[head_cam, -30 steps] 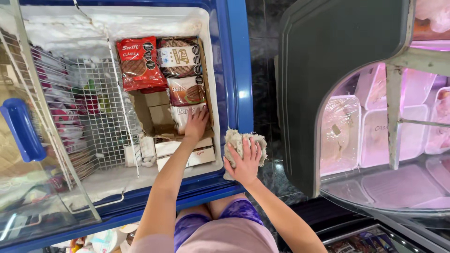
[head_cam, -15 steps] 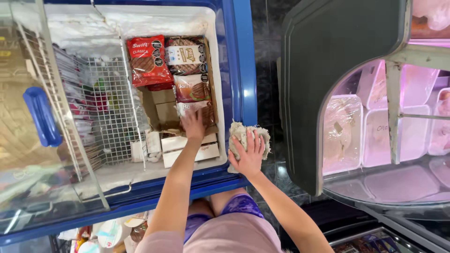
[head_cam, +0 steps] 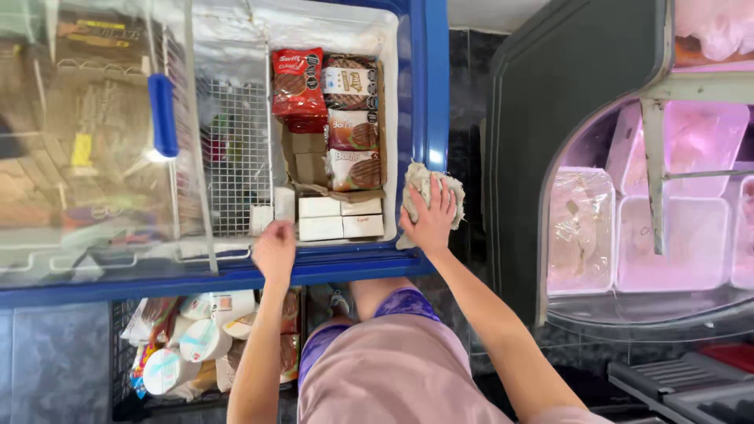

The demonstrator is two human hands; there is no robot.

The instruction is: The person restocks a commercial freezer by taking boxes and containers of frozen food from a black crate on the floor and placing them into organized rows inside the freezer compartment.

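From the head view, the right hand [head_cam: 430, 220] presses flat on a crumpled grey cloth [head_cam: 428, 192] at the right rim of the blue chest freezer [head_cam: 428, 94], apparently mid-wipe. The left hand [head_cam: 275, 250], open and empty, rests on the freezer's front rim near white boxes [head_cam: 339, 217]; wiping on calls for sliding the cloth along that rim.

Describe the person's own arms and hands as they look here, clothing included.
Both arms are bare from the shoulders down: no sleeves, gloves, watch or bracelets show. The left hand and right hand carry no rings that I can make out. The person wears a pale pink sleeveless top and purple patterned shorts.
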